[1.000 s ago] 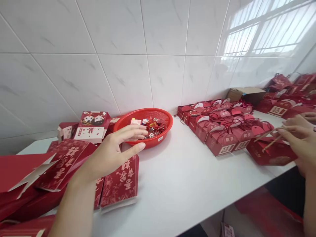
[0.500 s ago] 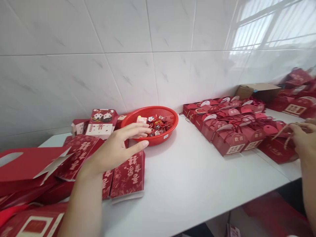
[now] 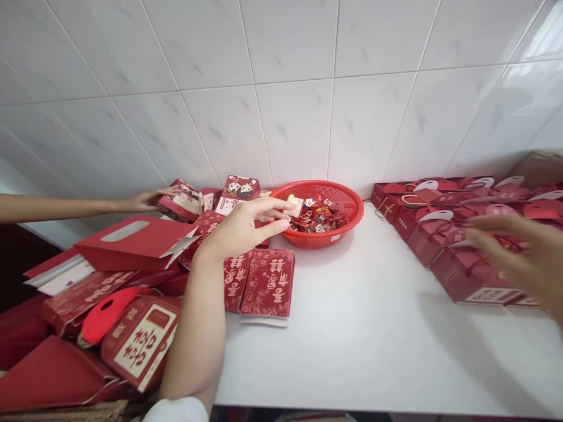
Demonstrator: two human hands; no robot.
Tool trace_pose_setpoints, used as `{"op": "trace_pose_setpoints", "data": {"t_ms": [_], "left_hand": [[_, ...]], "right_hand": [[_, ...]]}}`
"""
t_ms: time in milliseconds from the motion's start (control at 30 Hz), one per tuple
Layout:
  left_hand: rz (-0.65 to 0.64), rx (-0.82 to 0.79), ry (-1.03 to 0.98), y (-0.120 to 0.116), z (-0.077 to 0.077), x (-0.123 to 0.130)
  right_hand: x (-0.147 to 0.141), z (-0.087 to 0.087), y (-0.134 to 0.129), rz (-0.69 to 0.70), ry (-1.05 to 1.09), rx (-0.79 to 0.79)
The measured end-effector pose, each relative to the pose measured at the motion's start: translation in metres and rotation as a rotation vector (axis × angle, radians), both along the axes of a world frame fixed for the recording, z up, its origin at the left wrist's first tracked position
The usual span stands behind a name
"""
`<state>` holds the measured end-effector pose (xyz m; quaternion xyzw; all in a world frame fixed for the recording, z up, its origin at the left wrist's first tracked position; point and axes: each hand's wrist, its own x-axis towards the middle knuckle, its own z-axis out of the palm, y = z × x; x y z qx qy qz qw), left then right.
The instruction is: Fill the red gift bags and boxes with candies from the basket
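Note:
My left hand [image 3: 246,228] hangs over the left rim of a red plastic basket [image 3: 285,237], open, with fingers stretched and thumb apart. Small wrapped sweets [image 3: 323,220] lie in the basket, and a pale pink packet [image 3: 295,206] is close to my fingertips; I cannot tell whether they touch it. Beneath my forearm are flat-topped red boxes [image 3: 269,284] with pale lettering. My right hand [image 3: 523,252], blurred by motion, is in front of the rows of red gift boxes [image 3: 453,272] with its fingers apart and nothing visible in them.
From the left another person's hand [image 3: 153,199] reaches to a small red-and-white box [image 3: 182,202]. Red boxes and bags [image 3: 132,240] are heaped at the left. A panda-print box [image 3: 240,187] stands by the tiled wall [image 3: 290,129]. The white table [image 3: 343,340] runs along it.
The view has swung left. My right hand has let go of the cord handle of a dark red box and moved left. Another person's hand has come into view. My left hand stays by the basket.

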<state>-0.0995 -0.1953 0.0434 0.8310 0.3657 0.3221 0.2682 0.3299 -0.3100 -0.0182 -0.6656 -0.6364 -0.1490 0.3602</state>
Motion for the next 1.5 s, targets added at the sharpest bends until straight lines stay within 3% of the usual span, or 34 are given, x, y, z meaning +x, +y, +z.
{"op": "trace_pose_setpoints", "data": {"t_ms": [100, 167, 267, 367, 533, 800, 1133, 1333, 1500], "left_hand": [[0.000, -0.017, 0.018, 0.001, -0.003, 0.001], [-0.007, -0.018, 0.041, 0.001, -0.004, 0.002], [-0.026, -0.013, 0.076, 0.001, -0.004, 0.002], [-0.038, -0.010, 0.101, 0.000, -0.003, 0.002], [-0.036, -0.031, 0.129, -0.002, -0.002, 0.003], [-0.095, 0.000, 0.223, -0.002, -0.004, 0.007], [-0.127, -0.009, 0.316, -0.003, -0.004, 0.010], [-0.151, -0.036, 0.403, -0.003, -0.004, 0.009], [-0.239, -0.131, 0.711, -0.002, -0.006, 0.011]], "right_hand": [[-0.106, -0.003, 0.023, 0.555, 0.137, -0.271], [-0.165, -0.016, 0.033, 0.752, 0.095, -0.503], [-0.226, -0.040, 0.039, 0.788, 0.008, -0.778], [-0.257, -0.059, 0.041, 0.747, -0.029, -0.913], [-0.268, -0.072, 0.042, 0.662, -0.001, -0.990], [-0.266, -0.081, 0.047, 0.622, 0.138, -0.913], [-0.268, -0.093, 0.051, 0.573, -0.412, -0.647], [-0.260, -0.072, 0.053, 0.569, -0.348, -0.578], [-0.249, -0.049, 0.063, 0.521, -0.119, -0.600]]}}
